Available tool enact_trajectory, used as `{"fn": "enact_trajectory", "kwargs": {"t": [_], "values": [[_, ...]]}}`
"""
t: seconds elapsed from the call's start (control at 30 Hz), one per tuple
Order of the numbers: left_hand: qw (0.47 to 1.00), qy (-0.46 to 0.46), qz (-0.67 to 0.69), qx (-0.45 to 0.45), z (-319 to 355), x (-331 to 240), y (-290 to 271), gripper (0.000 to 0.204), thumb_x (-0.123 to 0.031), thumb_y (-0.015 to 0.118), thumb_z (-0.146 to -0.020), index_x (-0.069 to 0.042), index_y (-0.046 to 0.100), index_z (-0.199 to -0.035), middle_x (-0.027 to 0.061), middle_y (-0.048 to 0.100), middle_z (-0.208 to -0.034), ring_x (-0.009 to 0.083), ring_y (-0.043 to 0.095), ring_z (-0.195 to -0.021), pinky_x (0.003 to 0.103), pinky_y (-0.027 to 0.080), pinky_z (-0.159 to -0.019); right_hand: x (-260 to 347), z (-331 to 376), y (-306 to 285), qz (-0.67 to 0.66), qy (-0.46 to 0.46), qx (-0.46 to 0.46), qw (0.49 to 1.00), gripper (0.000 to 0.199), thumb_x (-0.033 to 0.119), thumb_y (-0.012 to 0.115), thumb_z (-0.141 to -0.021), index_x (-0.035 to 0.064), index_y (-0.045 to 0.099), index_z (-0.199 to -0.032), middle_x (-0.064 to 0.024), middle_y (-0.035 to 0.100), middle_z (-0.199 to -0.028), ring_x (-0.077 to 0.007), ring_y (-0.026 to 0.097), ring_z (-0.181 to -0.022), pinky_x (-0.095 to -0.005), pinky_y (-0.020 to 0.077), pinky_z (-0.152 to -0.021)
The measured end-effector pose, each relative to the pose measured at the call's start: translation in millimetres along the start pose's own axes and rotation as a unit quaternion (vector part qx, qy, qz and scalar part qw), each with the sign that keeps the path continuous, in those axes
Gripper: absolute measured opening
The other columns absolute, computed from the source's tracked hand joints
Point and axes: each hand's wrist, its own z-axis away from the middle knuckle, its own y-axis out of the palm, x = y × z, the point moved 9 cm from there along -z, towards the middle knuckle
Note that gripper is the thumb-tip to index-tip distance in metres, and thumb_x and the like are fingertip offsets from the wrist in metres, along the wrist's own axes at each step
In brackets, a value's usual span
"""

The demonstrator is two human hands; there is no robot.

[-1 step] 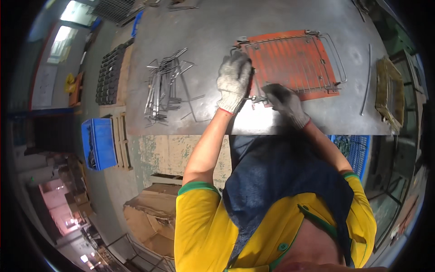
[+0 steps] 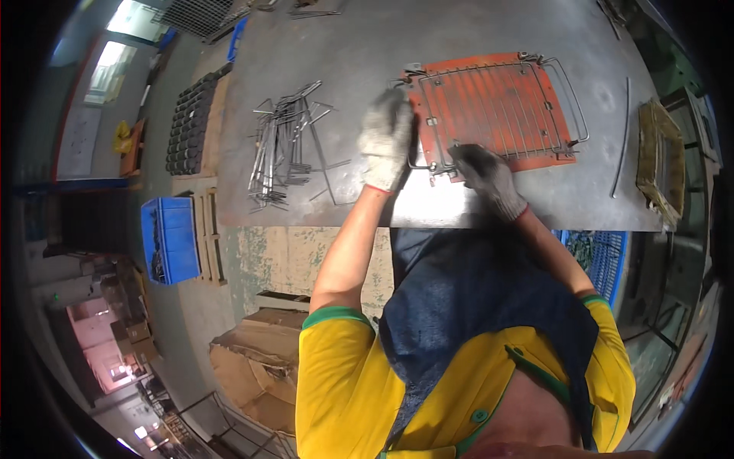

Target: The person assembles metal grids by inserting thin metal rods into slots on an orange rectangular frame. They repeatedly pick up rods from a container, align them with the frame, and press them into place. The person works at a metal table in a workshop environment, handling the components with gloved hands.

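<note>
A red fixture plate (image 2: 501, 138) lies on the grey metal table, with a wire rack (image 2: 489, 70) of thin parallel rods laid over it. A bent wire handle (image 2: 582, 115) sticks out past the plate's right edge. My left hand (image 2: 386, 141), in a pale knitted glove, is at the plate's left edge, its fingers curled over a similar bent wire that shows above and below it. At the plate's near edge is my right hand (image 2: 488, 180), in a darker-palmed glove. Its fingers are drawn together beside a small clamp (image 2: 433, 167); what they grip is hidden.
Left of the plate lies a loose heap of bent wires (image 2: 287, 145). One long rod (image 2: 621, 138) and a worn yellowish tray (image 2: 659, 161) are at the right. A blue bin (image 2: 172, 241) stands on a pallet beyond the table, a cardboard box (image 2: 260, 363) below its near edge.
My left hand has shifted slightly left, away from the plate's edge, showing more of the wire there. My right hand stays at the near edge, nearly in place.
</note>
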Motion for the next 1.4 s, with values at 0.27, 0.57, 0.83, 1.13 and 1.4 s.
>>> {"fn": "enact_trajectory", "kwargs": {"t": [0.27,0.57,0.83,1.13,1.4], "values": [[0.887,-0.189,-0.402,0.123,-14,159,-96,0.049,-0.047,0.065,-0.089,-0.006,0.066,-0.115,0.0208,0.070,-0.101,0.0371,0.069,-0.095,0.048,0.056,-0.080,21,20,0,0.252,-0.224,-0.114,0.934,0.032,0.034,0.059,-0.096,0.0114,0.066,-0.116,-0.0075,0.068,-0.107,-0.0264,0.067,-0.097,-0.0406,0.0525,-0.084],[0.856,-0.058,-0.496,0.135,-16,196,-77,0.037,-0.040,0.060,-0.092,-0.008,0.070,-0.075,0.0166,0.071,-0.078,0.0356,0.070,-0.072,0.049,0.056,-0.065,30,6,18,0.272,-0.141,0.031,0.951,0.037,0.040,0.052,-0.096,0.0160,0.065,-0.122,-0.0052,0.067,-0.114,-0.0237,0.066,-0.102,-0.0410,0.0523,-0.086],[0.983,-0.061,-0.159,0.071,-6,68,-28,0.060,-0.042,0.059,-0.097,-0.004,0.049,-0.143,0.0198,0.063,-0.129,0.0344,0.064,-0.114,0.040,0.050,-0.095,3,46,-49,0.154,-0.141,-0.095,0.973,0.034,0.026,0.049,-0.102,0.0107,0.059,-0.131,-0.0052,0.064,-0.128,-0.0205,0.063,-0.115,-0.0336,0.0496,-0.102],[0.961,-0.251,0.114,0.018,50,62,56,0.056,-0.020,0.049,-0.104,-0.001,0.031,-0.153,0.0164,0.052,-0.146,0.0255,0.058,-0.124,0.035,0.045,-0.105,-61,93,-144,0.207,-0.008,-0.233,0.950,0.034,0.037,0.051,-0.100,0.0138,0.068,-0.118,-0.0071,0.069,-0.116,-0.0253,0.066,-0.106,-0.0375,0.0532,-0.092],[0.981,-0.145,-0.073,0.104,60,-45,116,0.082,-0.047,0.056,-0.095,-0.014,0.016,-0.159,0.0237,0.030,-0.157,0.0382,0.052,-0.131,0.047,0.052,-0.103,-64,58,-216,0.186,0.034,-0.346,0.919,0.035,0.033,0.048,-0.098,0.0085,0.059,-0.121,-0.0146,0.064,-0.118,-0.0327,0.062,-0.109,-0.0451,0.0505,-0.092]]}}
